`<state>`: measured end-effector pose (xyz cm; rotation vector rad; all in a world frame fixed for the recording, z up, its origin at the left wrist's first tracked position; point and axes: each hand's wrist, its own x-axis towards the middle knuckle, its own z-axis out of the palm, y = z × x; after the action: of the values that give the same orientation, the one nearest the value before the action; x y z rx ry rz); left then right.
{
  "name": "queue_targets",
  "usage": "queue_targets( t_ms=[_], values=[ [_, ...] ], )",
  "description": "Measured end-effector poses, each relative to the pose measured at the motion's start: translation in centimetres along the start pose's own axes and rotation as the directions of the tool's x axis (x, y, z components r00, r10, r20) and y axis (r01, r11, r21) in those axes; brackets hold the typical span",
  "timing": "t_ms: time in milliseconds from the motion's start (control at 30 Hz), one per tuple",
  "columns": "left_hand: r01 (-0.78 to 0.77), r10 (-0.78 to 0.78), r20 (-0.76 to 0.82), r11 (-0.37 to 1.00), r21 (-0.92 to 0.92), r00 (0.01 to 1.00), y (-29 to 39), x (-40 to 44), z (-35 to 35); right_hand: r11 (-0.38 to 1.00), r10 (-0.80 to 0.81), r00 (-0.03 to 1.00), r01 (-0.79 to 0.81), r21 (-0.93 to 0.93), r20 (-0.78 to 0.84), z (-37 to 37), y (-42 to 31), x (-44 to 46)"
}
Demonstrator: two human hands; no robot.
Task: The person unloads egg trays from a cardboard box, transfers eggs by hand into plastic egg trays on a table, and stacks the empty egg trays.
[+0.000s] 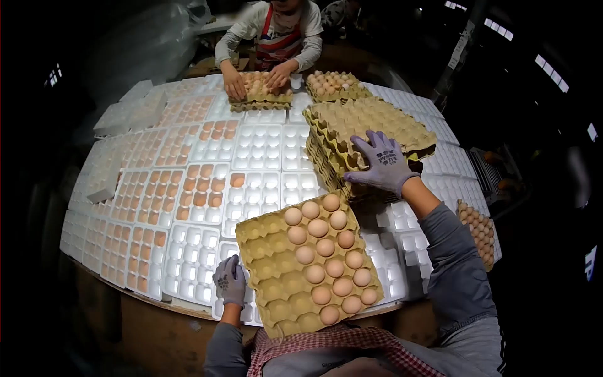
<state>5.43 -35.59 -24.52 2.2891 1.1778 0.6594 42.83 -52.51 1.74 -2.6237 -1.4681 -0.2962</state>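
A brown cardboard egg tray (270, 264) lies tilted in front of me, with eggs (325, 247) on its right side and bare cups on its left. My left hand (230, 283), in a grey glove, is beside the tray's left edge, over a white foam egg carton (191, 261). Its fingers are curled in, and what they hold, if anything, is hidden. My right hand (383, 164), also gloved, rests with fingers spread on top of a stack of cardboard egg trays (352, 122).
White foam cartons cover the table, several with eggs (204, 185) at the left. Across it, a person (282, 38) has both hands on a tray of eggs (259, 87). Another full tray (331, 83) stands beside it. More eggs (477, 229) sit at the right edge.
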Motion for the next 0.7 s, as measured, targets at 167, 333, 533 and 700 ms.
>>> queue_targets(
  t_ms=[167,333,533,700],
  values=[
    [-0.007,0.008,-0.04,0.999,0.032,0.999,-0.4,0.1,0.4,0.997,0.036,0.986,-0.047,-0.067,-0.162,-0.4,-0.9,2.5],
    [0.051,-0.051,-0.009,0.999,0.003,0.999,-0.5,0.3,0.7,0.994,0.069,0.966,-0.087,-0.061,-0.248,3.2,-3.3,4.6],
    [0.002,0.0,-0.046,0.999,0.047,0.999,-0.7,-0.1,0.8,0.896,0.263,0.964,-0.234,-0.377,0.028,4.5,-7.7,4.9],
    [-0.111,0.061,-0.202,0.963,-0.246,0.977,-1.6,0.3,0.4,0.936,0.152,0.979,-0.187,-0.297,-0.137,3.5,-4.5,4.6]
  ],
)
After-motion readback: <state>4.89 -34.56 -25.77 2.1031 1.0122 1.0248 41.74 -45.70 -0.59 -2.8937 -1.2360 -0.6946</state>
